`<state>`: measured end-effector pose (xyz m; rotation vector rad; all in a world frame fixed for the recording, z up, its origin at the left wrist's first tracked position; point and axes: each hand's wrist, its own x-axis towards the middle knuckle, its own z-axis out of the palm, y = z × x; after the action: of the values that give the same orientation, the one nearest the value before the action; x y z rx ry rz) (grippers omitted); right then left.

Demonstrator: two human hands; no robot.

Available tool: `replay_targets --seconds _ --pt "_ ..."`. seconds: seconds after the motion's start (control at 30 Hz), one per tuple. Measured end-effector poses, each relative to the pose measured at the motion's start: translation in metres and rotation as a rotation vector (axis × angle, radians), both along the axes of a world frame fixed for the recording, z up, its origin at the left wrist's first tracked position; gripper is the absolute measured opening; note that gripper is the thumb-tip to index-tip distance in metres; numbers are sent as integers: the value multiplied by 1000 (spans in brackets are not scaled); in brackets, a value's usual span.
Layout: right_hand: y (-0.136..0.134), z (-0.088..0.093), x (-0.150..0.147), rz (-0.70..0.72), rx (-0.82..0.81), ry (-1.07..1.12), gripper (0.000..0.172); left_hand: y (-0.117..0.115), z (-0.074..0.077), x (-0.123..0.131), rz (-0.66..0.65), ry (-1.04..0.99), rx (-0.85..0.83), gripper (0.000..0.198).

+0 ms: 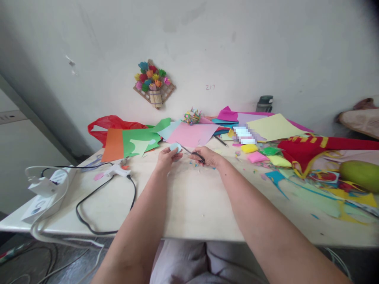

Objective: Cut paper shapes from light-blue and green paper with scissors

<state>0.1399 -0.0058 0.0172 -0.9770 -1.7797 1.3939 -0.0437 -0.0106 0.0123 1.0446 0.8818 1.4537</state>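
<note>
My left hand (166, 157) pinches a small light-blue paper piece (175, 148) just above the white table (189, 201). My right hand (207, 156) is closed round the black handles of a pair of scissors (194, 153), whose blades point left toward the blue piece. Both hands are near the table's middle, close to a pink sheet (191, 134). Small paper scraps lie under and beside my right hand.
A glue gun (117, 170) with a black cord (97, 213) and a white power strip (49, 183) lie at the left. Coloured paper sheets, a red bag (111, 124), red cloth (308, 152) and a green fruit (359, 175) crowd the back and right. A paper-flower decoration (153, 85) hangs on the wall.
</note>
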Motion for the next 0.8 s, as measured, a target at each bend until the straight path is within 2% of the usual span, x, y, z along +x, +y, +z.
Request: replay_targets --seconds 0.23,0.47,0.8 --pt "-2 2 1 -33 -15 7 24 1 0 -2 -12 -9 3 14" --pt "0 1 7 -11 -5 21 30 0 2 -1 -128 -25 11 12" --pt "-1 3 8 24 -17 -7 29 -5 5 -9 -237 48 -12 15"
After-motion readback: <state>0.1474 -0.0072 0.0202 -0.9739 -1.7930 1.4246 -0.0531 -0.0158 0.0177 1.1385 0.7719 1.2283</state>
